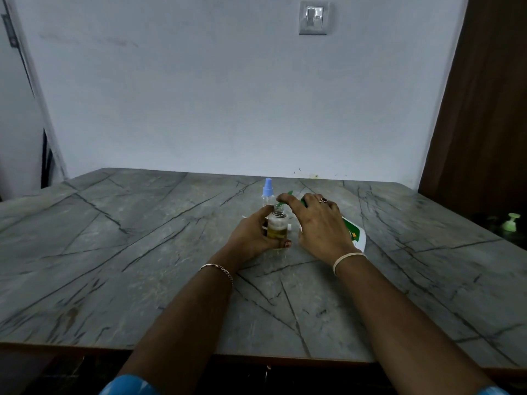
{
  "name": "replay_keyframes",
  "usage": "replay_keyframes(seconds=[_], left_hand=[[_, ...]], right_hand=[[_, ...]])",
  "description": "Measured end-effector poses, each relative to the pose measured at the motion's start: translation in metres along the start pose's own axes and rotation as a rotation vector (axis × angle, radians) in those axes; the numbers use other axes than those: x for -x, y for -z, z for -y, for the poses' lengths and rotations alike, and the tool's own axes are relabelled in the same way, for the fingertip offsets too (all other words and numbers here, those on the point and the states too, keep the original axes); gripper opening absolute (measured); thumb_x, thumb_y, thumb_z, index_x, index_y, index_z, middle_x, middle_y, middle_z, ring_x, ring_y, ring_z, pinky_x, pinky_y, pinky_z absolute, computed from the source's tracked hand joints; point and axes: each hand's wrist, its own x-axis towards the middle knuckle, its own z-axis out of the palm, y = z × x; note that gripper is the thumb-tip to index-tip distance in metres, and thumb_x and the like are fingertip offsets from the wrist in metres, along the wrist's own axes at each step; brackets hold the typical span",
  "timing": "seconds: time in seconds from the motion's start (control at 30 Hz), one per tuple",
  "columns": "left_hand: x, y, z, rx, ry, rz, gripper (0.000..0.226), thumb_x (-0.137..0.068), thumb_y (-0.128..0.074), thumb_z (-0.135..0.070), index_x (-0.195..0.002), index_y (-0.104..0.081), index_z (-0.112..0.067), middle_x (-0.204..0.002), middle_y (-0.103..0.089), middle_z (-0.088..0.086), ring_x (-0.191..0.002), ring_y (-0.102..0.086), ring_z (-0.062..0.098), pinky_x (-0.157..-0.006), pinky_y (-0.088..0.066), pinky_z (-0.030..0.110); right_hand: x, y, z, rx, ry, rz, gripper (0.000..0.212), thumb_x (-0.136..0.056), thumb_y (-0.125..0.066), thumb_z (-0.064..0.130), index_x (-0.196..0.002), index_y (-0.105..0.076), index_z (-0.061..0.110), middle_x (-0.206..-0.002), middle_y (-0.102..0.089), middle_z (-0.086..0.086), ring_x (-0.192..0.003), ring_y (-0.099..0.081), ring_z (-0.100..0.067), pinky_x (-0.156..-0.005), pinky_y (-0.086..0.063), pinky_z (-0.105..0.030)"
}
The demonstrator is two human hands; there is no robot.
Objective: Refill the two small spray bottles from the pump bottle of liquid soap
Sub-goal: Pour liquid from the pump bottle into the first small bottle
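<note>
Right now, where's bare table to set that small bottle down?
Bare: the left half of the table, beyond the left hand; the near strip around the forearms; the right side past the pump bottle. Crowded: centre, where the left hand holds the open bottle, the right hand presses the pump, and the blue-capped spray bottle stands just behind.

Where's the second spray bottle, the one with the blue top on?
Head view: the blue-topped spray bottle stands on the table just behind the open bottle in the left hand, left of the pump bottle.
</note>
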Motion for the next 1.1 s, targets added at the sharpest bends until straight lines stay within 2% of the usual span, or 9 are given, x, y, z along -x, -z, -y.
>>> replay_keyframes(seconds=[0.2,0.3,0.4,0.63,0.77,0.87,0.97,1.1], left_hand=[[0.002,0.000,-0.002,0.011,0.011,0.008,0.084,-0.062,-0.088,-0.028,-0.134,-0.044,-0.027,-0.109,-0.065,-0.007,-0.099,-0.066,0.014,-0.095,-0.051,0.036],[0.002,0.001,-0.002,0.020,0.000,0.003,0.074,-0.061,-0.088,-0.027,-0.122,-0.047,-0.037,-0.109,-0.068,-0.003,-0.096,-0.067,0.015,-0.093,-0.053,0.040],[0.003,0.001,-0.001,0.025,0.007,0.004,0.074,-0.061,-0.088,-0.027,-0.121,-0.047,-0.038,-0.108,-0.068,-0.004,-0.096,-0.067,0.014,-0.094,-0.052,0.040],[0.007,0.001,-0.011,-0.024,0.002,-0.004,0.084,-0.066,-0.085,-0.026,-0.137,-0.042,-0.021,-0.107,-0.063,-0.008,-0.100,-0.064,0.013,-0.093,-0.049,0.027],[0.008,0.001,-0.013,-0.041,0.005,-0.003,0.083,-0.067,-0.085,-0.027,-0.138,-0.041,-0.021,-0.103,-0.059,-0.012,-0.099,-0.063,0.012,-0.092,-0.048,0.026],[0.006,0.001,-0.012,-0.063,0.004,-0.010,0.084,-0.067,-0.084,-0.033,-0.138,-0.040,-0.024,-0.105,-0.058,-0.014,-0.102,-0.061,0.009,-0.093,-0.046,0.023],[0.006,0.000,-0.010,-0.057,-0.002,-0.009,0.082,-0.066,-0.084,-0.037,-0.136,-0.042,-0.028,-0.107,-0.060,-0.016,-0.097,-0.060,0.003,-0.088,-0.045,0.017],[0.006,-0.001,-0.007,-0.033,-0.023,-0.011,0.077,-0.066,-0.084,-0.034,-0.131,-0.042,-0.034,-0.112,-0.064,-0.012,-0.094,-0.062,0.002,-0.083,-0.046,0.012]], right_hand=[[0.002,0.003,-0.003,-0.009,0.003,0.022,0.077,-0.084,-0.060,0.016,-0.144,-0.020,0.040,-0.114,-0.053,-0.007,-0.113,-0.050,-0.028,-0.095,-0.039,-0.043],[0.000,0.007,0.002,-0.074,-0.019,0.035,0.070,-0.081,-0.063,0.019,-0.139,-0.028,0.036,-0.112,-0.053,-0.006,-0.113,-0.050,-0.027,-0.094,-0.040,-0.043],[-0.002,0.010,0.006,-0.113,-0.026,0.041,0.065,-0.080,-0.063,0.022,-0.137,-0.033,0.031,-0.114,-0.054,-0.007,-0.113,-0.050,-0.028,-0.094,-0.040,-0.045],[0.002,0.008,-0.001,-0.035,-0.005,0.066,0.075,-0.087,-0.059,0.020,-0.146,-0.019,0.040,-0.116,-0.051,-0.008,-0.115,-0.048,-0.028,-0.096,-0.039,-0.043],[0.003,0.009,-0.002,-0.020,0.007,0.069,0.083,-0.086,-0.060,0.018,-0.148,-0.010,0.044,-0.114,-0.052,-0.009,-0.113,-0.048,-0.028,-0.095,-0.039,-0.043],[0.001,0.005,-0.002,-0.028,-0.008,0.055,0.081,-0.084,-0.064,0.019,-0.144,-0.015,0.043,-0.115,-0.053,-0.007,-0.112,-0.050,-0.027,-0.095,-0.040,-0.043],[-0.002,0.004,0.001,-0.048,-0.014,0.035,0.074,-0.081,-0.067,0.027,-0.139,-0.022,0.039,-0.113,-0.052,-0.004,-0.110,-0.051,-0.025,-0.095,-0.040,-0.041],[-0.002,0.003,0.004,-0.048,-0.016,0.011,0.070,-0.081,-0.064,0.023,-0.140,-0.029,0.036,-0.114,-0.052,-0.004,-0.111,-0.051,-0.026,-0.095,-0.038,-0.040]])
